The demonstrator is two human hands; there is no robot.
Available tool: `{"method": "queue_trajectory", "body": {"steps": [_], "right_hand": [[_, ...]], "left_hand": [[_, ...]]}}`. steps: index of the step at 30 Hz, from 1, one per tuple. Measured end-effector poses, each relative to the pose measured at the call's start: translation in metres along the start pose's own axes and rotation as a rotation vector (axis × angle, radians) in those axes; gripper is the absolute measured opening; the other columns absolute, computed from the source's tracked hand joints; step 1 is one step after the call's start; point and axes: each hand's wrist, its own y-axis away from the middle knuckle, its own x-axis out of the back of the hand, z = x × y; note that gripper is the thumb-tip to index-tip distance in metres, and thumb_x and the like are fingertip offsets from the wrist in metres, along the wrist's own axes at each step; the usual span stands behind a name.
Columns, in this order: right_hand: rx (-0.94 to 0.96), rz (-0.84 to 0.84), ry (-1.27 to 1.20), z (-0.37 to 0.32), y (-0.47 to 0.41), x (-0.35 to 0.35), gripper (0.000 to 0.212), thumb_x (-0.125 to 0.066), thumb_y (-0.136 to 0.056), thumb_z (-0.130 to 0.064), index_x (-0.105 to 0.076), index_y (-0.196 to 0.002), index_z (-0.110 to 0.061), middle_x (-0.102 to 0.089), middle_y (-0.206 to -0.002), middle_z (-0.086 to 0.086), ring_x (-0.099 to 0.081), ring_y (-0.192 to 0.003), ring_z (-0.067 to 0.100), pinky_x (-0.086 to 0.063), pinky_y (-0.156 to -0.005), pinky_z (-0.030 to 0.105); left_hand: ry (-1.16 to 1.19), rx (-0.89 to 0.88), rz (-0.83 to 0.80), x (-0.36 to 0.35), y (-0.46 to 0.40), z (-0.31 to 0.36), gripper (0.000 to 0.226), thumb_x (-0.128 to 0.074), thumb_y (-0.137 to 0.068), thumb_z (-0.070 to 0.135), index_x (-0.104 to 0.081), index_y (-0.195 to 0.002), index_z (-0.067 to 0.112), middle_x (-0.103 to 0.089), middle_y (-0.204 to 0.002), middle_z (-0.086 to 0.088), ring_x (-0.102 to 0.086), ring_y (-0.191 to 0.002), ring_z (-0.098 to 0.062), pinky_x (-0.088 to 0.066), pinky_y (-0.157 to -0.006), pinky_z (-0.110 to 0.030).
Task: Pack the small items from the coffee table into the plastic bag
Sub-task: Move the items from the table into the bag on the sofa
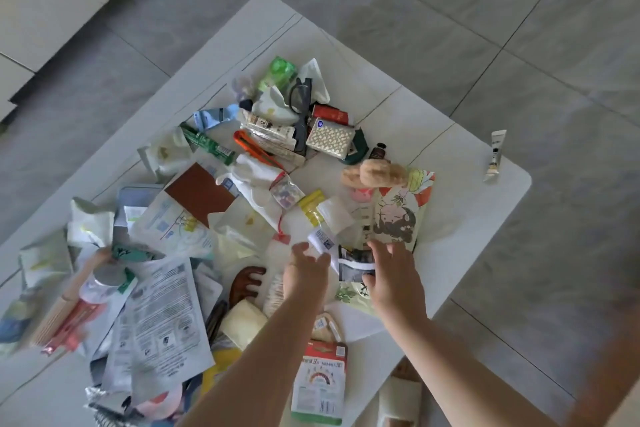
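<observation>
As both arms reach in from the near edge, a person's hands meet over a scatter of small items on a white coffee table [450,149] set cornerwise on grey stone floor tiles [519,28]. The right hand [394,274] has its fingers spread wide above a small dark-printed packet [356,262], its thumb touching the packet's near edge; whether it has a grip cannot be told. The left hand [304,270], just left of that packet, is loosely open with fingers half curled and holds nothing.

The packet lies roughly crosswise between the hands. Just beyond it, an illustrated flat pouch [401,215] runs lengthwise away from the person, its long axis tilted slightly right, with a tan fluffy hair clip [372,172] at its far end. Further out from the packet sit a dotted white pack [330,140], dark glasses [301,107] and a green dispenser [278,71]. Left of the packet, a brown card [199,192] points toward the far left corner, and printed sachets [166,315] pile toward the near left edge. A white tube [495,154] lies alone far right of the packet, its long axis running near to far. No bag can be made out for certain.
</observation>
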Motion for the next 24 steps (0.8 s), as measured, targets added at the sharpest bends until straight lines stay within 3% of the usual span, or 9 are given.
{"method": "queue_trajectory", "body": {"steps": [3, 8, 11, 14, 18, 20, 24], "right_hand": [[0.032, -0.031, -0.028, 0.005, 0.001, 0.003, 0.041, -0.056, -0.089, -0.025, -0.046, -0.128, -0.019, -0.049, -0.118, 0.003, -0.048, -0.112, 0.020, -0.044, -0.089, 0.027], [0.037, -0.035, -0.217, 0.020, 0.005, 0.016, 0.032, -0.059, -0.086, -0.017, -0.051, -0.116, -0.010, -0.055, -0.111, 0.003, -0.053, -0.105, 0.021, -0.045, -0.087, 0.029], [-0.037, -0.044, -0.342, 0.026, 0.003, 0.023, 0.029, -0.059, -0.086, -0.018, -0.051, -0.113, -0.015, -0.064, -0.101, 0.000, -0.062, -0.092, 0.019, -0.049, -0.076, 0.028], [-0.094, -0.014, -0.447, 0.024, -0.002, 0.027, 0.034, -0.061, -0.087, -0.022, -0.053, -0.119, -0.018, -0.068, -0.099, -0.002, -0.065, -0.087, 0.019, -0.050, -0.073, 0.029], [-0.201, 0.072, -0.535, 0.012, -0.016, 0.027, 0.022, -0.064, -0.084, -0.031, -0.059, -0.097, -0.013, -0.067, -0.086, 0.003, -0.061, -0.086, 0.022, -0.049, -0.076, 0.035], [-0.215, 0.078, -0.532, 0.002, -0.024, 0.025, 0.027, -0.062, -0.085, -0.036, -0.059, -0.094, -0.011, -0.065, -0.088, 0.004, -0.059, -0.088, 0.023, -0.049, -0.078, 0.038], [-0.209, 0.053, -0.342, -0.022, -0.041, 0.015, 0.041, -0.059, -0.087, -0.040, -0.054, -0.122, -0.019, -0.057, -0.115, 0.003, -0.051, -0.110, 0.021, -0.048, -0.087, 0.034]], "left_hand": [[-0.108, -0.056, 0.118, -0.004, -0.010, 0.025, 0.051, -0.057, -0.090, 0.028, -0.039, -0.134, 0.011, -0.056, -0.126, -0.014, -0.056, -0.111, -0.030, -0.046, -0.091, -0.036], [-0.279, 0.000, 0.166, -0.018, -0.024, 0.057, 0.074, -0.057, -0.089, 0.044, -0.026, -0.139, 0.000, -0.038, -0.140, -0.020, -0.043, -0.127, -0.032, -0.039, -0.101, -0.042], [-0.342, 0.048, 0.166, -0.025, -0.033, 0.064, 0.086, -0.059, -0.085, 0.049, -0.017, -0.141, -0.001, -0.039, -0.139, -0.020, -0.046, -0.126, -0.032, -0.043, -0.099, -0.042], [-0.364, 0.043, 0.211, -0.025, -0.040, 0.060, 0.076, -0.065, -0.082, 0.046, -0.029, -0.133, 0.003, -0.051, -0.131, -0.015, -0.056, -0.117, -0.032, -0.048, -0.096, -0.043], [-0.250, -0.024, 0.177, -0.015, -0.043, 0.046, 0.038, -0.066, -0.084, 0.037, -0.055, -0.100, 0.005, -0.069, -0.100, -0.014, -0.064, -0.080, -0.027, -0.052, -0.078, -0.035], [-0.180, -0.022, 0.176, -0.008, -0.040, 0.038, 0.036, -0.065, -0.085, 0.035, -0.058, -0.102, 0.004, -0.068, -0.095, -0.013, -0.057, -0.068, -0.022, -0.045, -0.067, -0.028], [-0.181, 0.007, 0.181, 0.004, -0.038, 0.023, 0.043, -0.065, -0.085, 0.037, -0.059, -0.113, 0.005, -0.066, -0.105, -0.011, -0.061, -0.097, -0.029, -0.043, -0.078, -0.031]]}}
